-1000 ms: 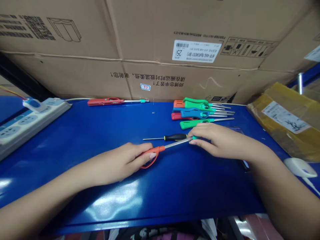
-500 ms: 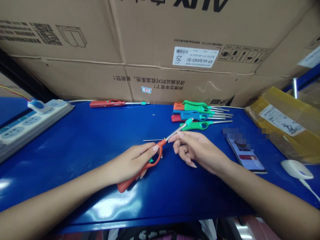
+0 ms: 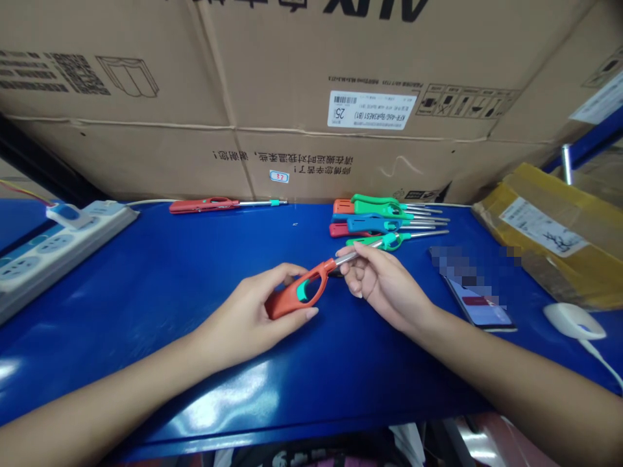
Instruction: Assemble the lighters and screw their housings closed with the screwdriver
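Head view. The left hand [image 3: 248, 324] is closed around the grip of an orange lighter [image 3: 292, 297], thumb over the top and fingers beneath, close to the teal trigger [image 3: 302, 292]. The right hand [image 3: 384, 282] pinches the lighter's metal tube [image 3: 348, 256] between thumb and fingertips. The lighter is held just above the blue table [image 3: 195, 272], near its middle, nozzle pointing toward 2 o'clock.

Surroundings: a pile of lighters [image 3: 384, 220] lies at 1 o'clock of the right hand, just beyond the nozzle. A phone [image 3: 479, 305] lies at 3 o'clock, a power strip [image 3: 53, 243] at 9 o'clock, a single red lighter [image 3: 204, 205] at 11 o'clock. Cardboard boxes [image 3: 292, 97] stand along 12 o'clock.

Risks, as judged:
- A finger sliding onto the trigger could light the nozzle while the right fingers sit on the tube, and burn them.
- The nozzle faces the pile and the cardboard; a flame there could scorch either.
- A loose pinch could let the tube swing down and knock the pile apart.
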A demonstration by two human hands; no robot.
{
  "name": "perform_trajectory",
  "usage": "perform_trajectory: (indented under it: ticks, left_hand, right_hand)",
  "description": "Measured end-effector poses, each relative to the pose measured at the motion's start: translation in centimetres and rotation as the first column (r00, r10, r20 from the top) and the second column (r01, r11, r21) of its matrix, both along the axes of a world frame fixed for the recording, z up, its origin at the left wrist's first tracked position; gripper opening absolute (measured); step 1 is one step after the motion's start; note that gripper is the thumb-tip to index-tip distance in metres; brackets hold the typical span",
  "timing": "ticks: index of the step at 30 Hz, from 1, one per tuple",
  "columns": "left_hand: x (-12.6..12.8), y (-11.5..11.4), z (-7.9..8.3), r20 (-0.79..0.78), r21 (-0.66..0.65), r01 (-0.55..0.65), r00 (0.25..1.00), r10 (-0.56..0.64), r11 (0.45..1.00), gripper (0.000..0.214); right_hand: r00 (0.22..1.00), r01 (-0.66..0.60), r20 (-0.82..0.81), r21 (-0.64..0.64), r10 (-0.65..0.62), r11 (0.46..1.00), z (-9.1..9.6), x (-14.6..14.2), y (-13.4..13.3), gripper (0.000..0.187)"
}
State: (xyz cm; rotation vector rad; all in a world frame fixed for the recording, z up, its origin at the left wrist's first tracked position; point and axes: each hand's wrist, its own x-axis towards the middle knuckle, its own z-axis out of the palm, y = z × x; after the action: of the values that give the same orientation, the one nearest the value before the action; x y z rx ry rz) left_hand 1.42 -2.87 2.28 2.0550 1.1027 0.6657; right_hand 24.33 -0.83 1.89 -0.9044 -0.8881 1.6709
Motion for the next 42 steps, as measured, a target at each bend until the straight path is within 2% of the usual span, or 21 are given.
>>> perform_trajectory:
  ticks: [3, 8, 12, 15, 18, 21, 23, 26, 29, 34, 36, 42]
  left_hand:
    - [-0.1, 0.2, -0.2, 0.01, 0.04, -0.024, 1.0, 0.023, 0.999, 0.041]
    - [-0.1, 0.0, -0.6, -0.008, 0.088, 0.018, 1.0, -0.017, 0.996, 0.044]
    - [-0.2, -0.2, -0.5, -0.086, 0.041, 0.081, 0.993, -0.077, 0.996, 0.044]
    - [-0.1, -0.2, -0.3, -0.074, -0.009, 0.069, 0.995, -0.07, 0.998, 0.041]
    - [0.3, -0.1, -0.1, 0.06, -0.18, -0.026, 0.998, 0.038, 0.983, 0.042]
    - [0.8, 0.1, 0.0, 0.195, -0.431, -0.064, 0.967, 0.162, 0.9, 0.049]
    - [1.0, 0.1, 0.0, 0.267, -0.507, -0.026, 0.946, 0.186, 0.861, 0.049]
    - [1.2, -0.1, 0.1, 0.353, -0.525, 0.055, 0.922, 0.158, 0.849, 0.043]
    - [1.3, -0.4, 0.2, 0.373, -0.544, 0.109, 0.92, 0.123, 0.832, 0.04]
    - [1.2, -0.5, 0.5, 0.361, -0.587, 0.161, 0.929, 0.079, 0.794, 0.039]
    - [1.2, -0.5, 0.5, 0.354, -0.59, 0.152, 0.931, 0.084, 0.793, 0.042]
    - [1.5, -0.9, 0.0, 0.323, -0.54, 0.06, 0.936, 0.141, 0.84, 0.045]
  right_hand:
    - [1.0, 0.014, -0.007, 0.0, -0.014, 1.0, 0.0, 0.0, 0.3, 0.032]
    - [0.976, 0.027, 0.213, 0.109, -0.05, 0.994, 0.4, 0.1, 0.2, 0.027]
    - [0.946, 0.034, 0.314, 0.148, -0.08, 0.988, 0.6, 0.4, 0.1, 0.022]
    - [0.939, 0.022, 0.336, 0.157, -0.075, 0.987, 0.6, 0.5, 0.2, 0.029]
    - [0.955, -0.008, 0.293, 0.128, -0.03, 0.992, 0.6, 0.3, 0.1, 0.034]
    - [0.955, -0.13, 0.275, 0.04, 0.114, 0.991, 0.7, -0.1, -0.4, 0.044]
    - [0.931, -0.221, 0.3, 0.011, 0.208, 0.975, 0.6, -0.5, -1.0, 0.049]
    - [0.913, -0.278, 0.321, 0.032, 0.253, 0.96, 0.3, -1.0, -1.6, 0.048]
    - [0.909, -0.296, 0.313, 0.017, 0.276, 0.955, 0.2, -1.1, -1.7, 0.036]
    - [0.92, -0.25, 0.308, -0.019, 0.244, 0.968, 0.8, -0.7, -1.3, 0.019]
    - [0.919, -0.256, 0.301, -0.032, 0.254, 0.966, 0.9, -0.7, -1.3, 0.019]
    - [0.897, -0.318, 0.307, -0.051, 0.317, 0.947, 0.1, -0.9, -1.7, 0.031]
